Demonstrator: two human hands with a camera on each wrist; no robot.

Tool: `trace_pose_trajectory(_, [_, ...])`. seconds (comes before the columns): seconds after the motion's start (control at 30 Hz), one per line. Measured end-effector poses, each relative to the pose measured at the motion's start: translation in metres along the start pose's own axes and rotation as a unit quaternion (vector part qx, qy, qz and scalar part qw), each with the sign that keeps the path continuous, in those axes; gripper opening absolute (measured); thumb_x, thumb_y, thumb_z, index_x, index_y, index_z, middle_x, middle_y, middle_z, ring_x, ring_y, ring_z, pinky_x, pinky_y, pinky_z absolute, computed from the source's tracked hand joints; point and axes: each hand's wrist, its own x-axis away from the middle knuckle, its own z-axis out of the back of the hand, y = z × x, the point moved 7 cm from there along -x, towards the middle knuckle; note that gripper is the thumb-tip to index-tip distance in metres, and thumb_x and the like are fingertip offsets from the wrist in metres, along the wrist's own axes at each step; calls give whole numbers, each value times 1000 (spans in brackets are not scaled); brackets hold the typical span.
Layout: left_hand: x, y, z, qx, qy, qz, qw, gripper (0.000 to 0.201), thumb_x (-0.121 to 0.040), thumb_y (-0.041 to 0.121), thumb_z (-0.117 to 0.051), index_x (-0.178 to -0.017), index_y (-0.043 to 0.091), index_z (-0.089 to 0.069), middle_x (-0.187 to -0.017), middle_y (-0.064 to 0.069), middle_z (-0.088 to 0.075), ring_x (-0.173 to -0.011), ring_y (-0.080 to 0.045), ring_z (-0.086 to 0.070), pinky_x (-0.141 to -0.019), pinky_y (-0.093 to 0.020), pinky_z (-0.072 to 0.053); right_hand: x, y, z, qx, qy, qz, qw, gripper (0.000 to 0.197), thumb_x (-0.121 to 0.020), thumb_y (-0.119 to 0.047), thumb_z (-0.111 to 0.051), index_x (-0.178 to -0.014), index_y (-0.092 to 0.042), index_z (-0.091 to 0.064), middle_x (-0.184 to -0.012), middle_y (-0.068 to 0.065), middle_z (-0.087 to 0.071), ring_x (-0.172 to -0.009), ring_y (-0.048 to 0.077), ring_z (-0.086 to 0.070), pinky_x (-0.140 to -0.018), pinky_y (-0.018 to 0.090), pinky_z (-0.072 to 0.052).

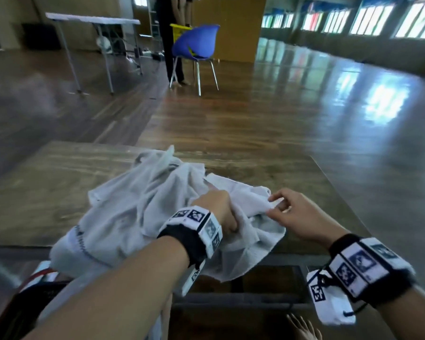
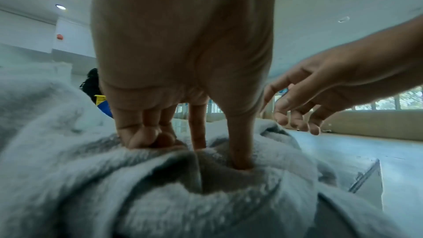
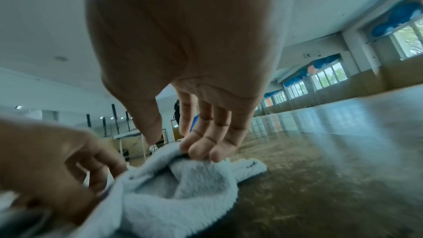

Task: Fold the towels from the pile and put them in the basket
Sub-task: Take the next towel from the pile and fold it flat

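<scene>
Gripping a bunched towel [image 1: 241, 209], the left hand [image 1: 216, 212] clutches its middle while the right hand [image 1: 292, 212] pinches one edge. Folding has barely begun; the pile [image 1: 133, 204] on the table [image 1: 47, 182] remains unfolded.

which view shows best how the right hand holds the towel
The right wrist view: the right hand pinches a towel edge under curled fingertips. The head view shows the pinch from above, small. The left wrist view shows the fingers but hides the contact.
</scene>
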Motion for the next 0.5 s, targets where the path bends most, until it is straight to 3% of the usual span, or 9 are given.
trace_pose_trajectory(0.07, [-13, 0, -1, -13, 21, -13, 1000, 19, -73, 30, -78, -86, 16, -74, -81, -2, -72, -77, -22, -68, -67, -30, -53, -9, 11, -12, 55, -18, -5, 998, 53, -81, -48, -69, -128, -34, -49, -87, -9, -68, -76, 5, -65, -67, 29, -50])
trace_pose_trajectory(0.13, [-26, 2, 8, -6, 31, -28, 999, 17, -72, 28, -80, -79, 14, -76, -78, -3, -72, -76, -23, -69, -71, -32, -56, -19, 19, -28, 160, -58, -18, 985, 76, -68, -70, -57, -137, -47, -36, -117, -15, -58, -103, 18, -63, -79, 37, -49])
trace_pose_trajectory(0.2, [-35, 4, 21, 8, 37, -34, 999, 14, -71, 26, -81, -78, 14, -77, -78, -4, -74, -77, -22, -70, -74, -34, -58, -29, 23, -37, 215, -70, -27, 974, 64, -70, -66, -54, -129, -47, -38, -128, -10, -54, -110, 28, -59, -80, 40, -46])
trace_pose_trajectory(0.3, [-46, 4, 41, 45, 59, -36, 997, 8, -73, 19, -79, -74, 12, -76, -64, -5, -72, -64, -24, -71, -67, -36, -60, -49, 31, -23, 163, -10, -59, 985, 35, -79, -34, -59, -111, -34, -47, -118, 7, -61, -99, 34, -63, -81, 41, -53])
trace_pose_trajectory(0.37, [-51, -1, 57, 109, 99, -26, 989, 9, -77, 13, -76, -69, 11, -73, -61, -10, -72, -57, -26, -72, -64, -41, -63, -61, 36, -4, 58, 66, -76, 993, 21, -77, -28, -56, -96, -24, -48, -98, 12, -66, -79, 31, -69, -68, 42, -60])
trace_pose_trajectory(0.43, [-54, -11, 72, 180, 169, -4, 969, 15, -82, 10, -69, -67, 11, -70, -66, -13, -73, -58, -30, -73, -64, -48, -62, -70, 43, 19, -56, 154, -83, 983, 18, -78, -25, -56, -94, -19, -49, -87, 9, -64, -58, 19, -68, -43, 29, -56])
trace_pose_trajectory(0.5, [-55, -23, 89, 214, 252, 18, 943, 16, -85, 14, -62, -70, 10, -67, -72, -14, -72, -69, -35, -72, -68, -48, -61, -75, 54, 43, -138, 234, -99, 957, 23, -81, -20, -57, -99, -14, -45, -91, 8, -62, -56, 14, -64, -37, 17, -49])
